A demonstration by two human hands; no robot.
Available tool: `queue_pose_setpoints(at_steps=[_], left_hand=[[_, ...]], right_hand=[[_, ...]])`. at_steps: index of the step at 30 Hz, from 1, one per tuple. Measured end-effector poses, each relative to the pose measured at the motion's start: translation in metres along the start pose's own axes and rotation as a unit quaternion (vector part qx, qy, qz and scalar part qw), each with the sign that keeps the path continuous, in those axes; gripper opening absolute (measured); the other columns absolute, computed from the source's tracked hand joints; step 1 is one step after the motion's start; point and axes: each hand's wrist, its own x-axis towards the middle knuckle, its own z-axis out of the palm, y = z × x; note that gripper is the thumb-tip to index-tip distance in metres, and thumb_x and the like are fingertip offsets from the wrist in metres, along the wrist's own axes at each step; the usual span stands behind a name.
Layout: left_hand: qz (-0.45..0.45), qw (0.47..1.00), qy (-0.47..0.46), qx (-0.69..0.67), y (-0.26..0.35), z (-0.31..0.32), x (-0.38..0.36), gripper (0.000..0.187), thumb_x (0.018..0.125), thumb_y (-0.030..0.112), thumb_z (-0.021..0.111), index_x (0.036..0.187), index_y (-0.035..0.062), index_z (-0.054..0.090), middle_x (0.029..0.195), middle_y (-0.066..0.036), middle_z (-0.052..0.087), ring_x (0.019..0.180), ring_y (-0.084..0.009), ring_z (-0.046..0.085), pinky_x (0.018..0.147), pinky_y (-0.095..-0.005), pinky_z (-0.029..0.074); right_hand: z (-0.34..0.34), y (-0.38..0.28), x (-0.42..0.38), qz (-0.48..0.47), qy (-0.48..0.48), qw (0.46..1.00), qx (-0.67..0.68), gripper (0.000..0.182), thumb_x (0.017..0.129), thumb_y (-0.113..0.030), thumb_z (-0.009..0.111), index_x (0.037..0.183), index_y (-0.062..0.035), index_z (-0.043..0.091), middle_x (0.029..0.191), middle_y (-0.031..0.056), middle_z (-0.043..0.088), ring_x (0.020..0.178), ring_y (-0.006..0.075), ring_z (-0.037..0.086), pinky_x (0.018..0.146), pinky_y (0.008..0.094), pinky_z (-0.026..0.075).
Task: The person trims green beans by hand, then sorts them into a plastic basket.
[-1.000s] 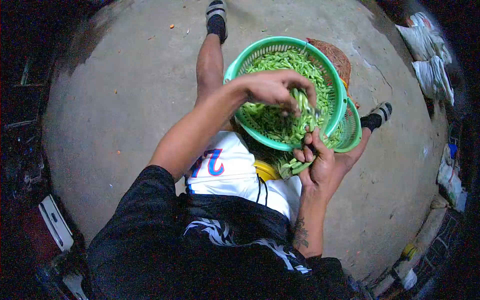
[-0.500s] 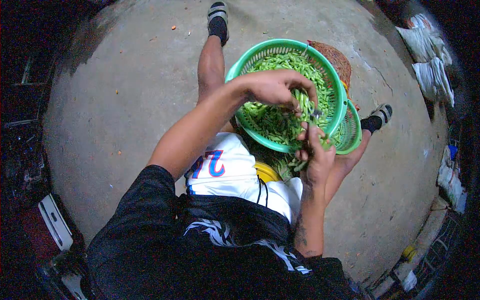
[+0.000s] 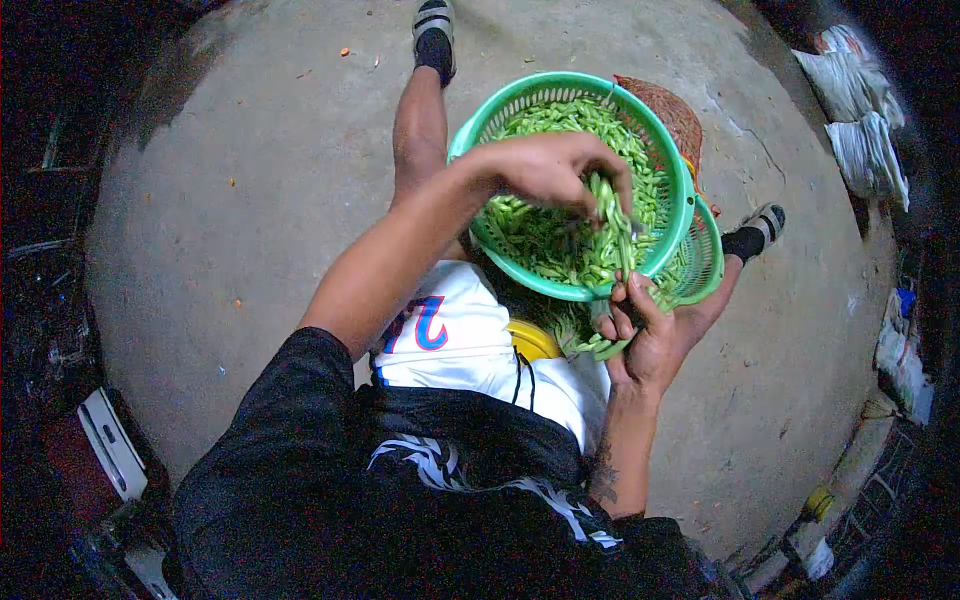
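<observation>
A large green plastic basket (image 3: 515,268) between my legs holds a heap of short green bean pieces (image 3: 570,122). Over it, my left hand (image 3: 555,172) curls its fingers round a small bunch of green beans (image 3: 606,205). Something small and metallic shows beside that bunch; its kind I cannot make out. Lower down, near the basket's front rim, my right hand (image 3: 645,335) is closed on several long beans (image 3: 604,346). Its thumb and finger pinch a bean reaching up to the left hand's bunch. The left palm is hidden.
A second green basket (image 3: 714,262) with bean pieces sits against the first on the right. Behind is a reddish mesh sack (image 3: 668,112). Yellow plastic (image 3: 535,340) shows below, by my lap. White sacks (image 3: 865,155) lie at the right edge of the concrete floor (image 3: 270,180).
My right hand has moved down and slightly right, away from the left hand. Long beans now show more clearly in it. The left hand has stayed nearly in place.
</observation>
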Motion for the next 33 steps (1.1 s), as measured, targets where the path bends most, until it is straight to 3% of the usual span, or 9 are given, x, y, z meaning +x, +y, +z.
queue_pose_setpoints(at_steps=[3,6,7,9,18,21,25,27,33], left_hand=[[-0.047,0.987,0.04,-0.149,-0.018,-0.014,-0.005,0.041,0.079,-0.003,0.069,0.119,0.0022,0.066,0.116,-0.008,0.068,0.112,-0.0182,0.062,0.1,-0.0329,0.05],[-0.034,0.998,0.056,-0.022,-0.007,0.001,-0.003,0.043,0.079,-0.003,0.07,0.122,0.0018,0.064,0.117,-0.008,0.067,0.113,-0.0178,0.062,0.101,-0.0332,0.05],[0.007,0.997,0.071,-0.025,-0.001,0.01,0.0,0.046,0.073,0.011,0.081,0.117,0.0049,0.069,0.103,-0.008,0.07,0.103,-0.0168,0.063,0.089,-0.0323,0.05],[-0.056,0.998,-0.012,-0.02,0.012,0.018,0.001,0.042,0.079,0.0,0.073,0.12,0.0019,0.065,0.113,-0.008,0.068,0.109,-0.0181,0.062,0.096,-0.0326,0.049],[0.018,0.999,0.046,0.019,-0.009,0.008,0.003,0.042,0.078,0.002,0.07,0.12,0.0019,0.065,0.114,-0.008,0.068,0.108,-0.0165,0.061,0.098,-0.0324,0.048],[-0.064,0.997,-0.016,-0.032,0.01,0.025,0.006,0.044,0.078,0.003,0.073,0.121,0.0025,0.065,0.11,-0.007,0.07,0.105,-0.0159,0.062,0.096,-0.0331,0.049],[-0.004,0.995,0.028,-0.099,-0.008,0.009,0.003,0.041,0.078,0.004,0.077,0.118,0.0009,0.066,0.104,-0.006,0.07,0.103,-0.0169,0.064,0.092,-0.0312,0.051],[-0.074,0.994,0.055,-0.065,-0.007,0.005,0.001,0.041,0.078,0.005,0.077,0.117,0.0009,0.067,0.105,-0.007,0.07,0.102,-0.0171,0.064,0.092,-0.031,0.051],[-0.048,0.998,0.001,-0.034,0.006,0.018,0.003,0.039,0.079,0.006,0.075,0.117,0.0017,0.066,0.107,-0.008,0.068,0.101,-0.0163,0.064,0.089,-0.032,0.051]], right_hand=[[-0.004,-0.002,-0.005,-0.013,0.022,1.0,-0.012,0.017,0.095,-0.016,0.07,0.102,-0.0007,0.068,0.079,0.0044,0.066,0.047,0.0063,0.042,0.044,0.0228,0.035],[-0.005,0.001,-0.001,-0.009,0.038,0.999,-0.016,0.017,0.096,-0.016,0.07,0.102,-0.0011,0.068,0.079,0.0046,0.066,0.046,0.0064,0.042,0.044,0.0229,0.035],[-0.003,0.002,0.001,-0.008,0.04,0.999,-0.016,0.017,0.096,-0.016,0.07,0.102,-0.0012,0.068,0.079,0.0046,0.066,0.046,0.0063,0.042,0.044,0.0229,0.035],[0.0,0.004,0.003,-0.012,0.031,0.999,-0.001,0.017,0.096,-0.016,0.07,0.103,-0.0012,0.068,0.079,0.0046,0.066,0.046,0.0063,0.042,0.044,0.0227,0.036],[-0.003,0.004,0.004,-0.031,0.028,0.999,0.022,0.013,0.096,-0.016,0.07,0.102,-0.004,0.067,0.082,0.0058,0.067,0.047,0.0064,0.043,0.045,0.0224,0.036],[0.001,0.007,0.009,-0.038,0.017,0.998,0.045,0.012,0.096,-0.015,0.07,0.102,-0.0048,0.066,0.084,0.0069,0.067,0.048,0.0066,0.043,0.046,0.0226,0.037],[0.003,0.002,0.006,-0.026,0.023,0.999,0.042,0.011,0.097,-0.013,0.069,0.104,-0.0051,0.065,0.085,0.0076,0.068,0.048,0.0068,0.043,0.046,0.0229,0.037],[0.004,0.003,0.008,-0.033,0.034,0.998,0.037,0.012,0.097,-0.014,0.068,0.103,-0.0047,0.065,0.085,0.0074,0.068,0.048,0.0067,0.043,0.046,0.0231,0.037],[0.011,0.001,0.008,-0.016,0.027,0.998,0.047,0.015,0.098,-0.016,0.068,0.104,-0.0029,0.066,0.083,0.007,0.067,0.048,0.0069,0.042,0.046,0.0236,0.037]])
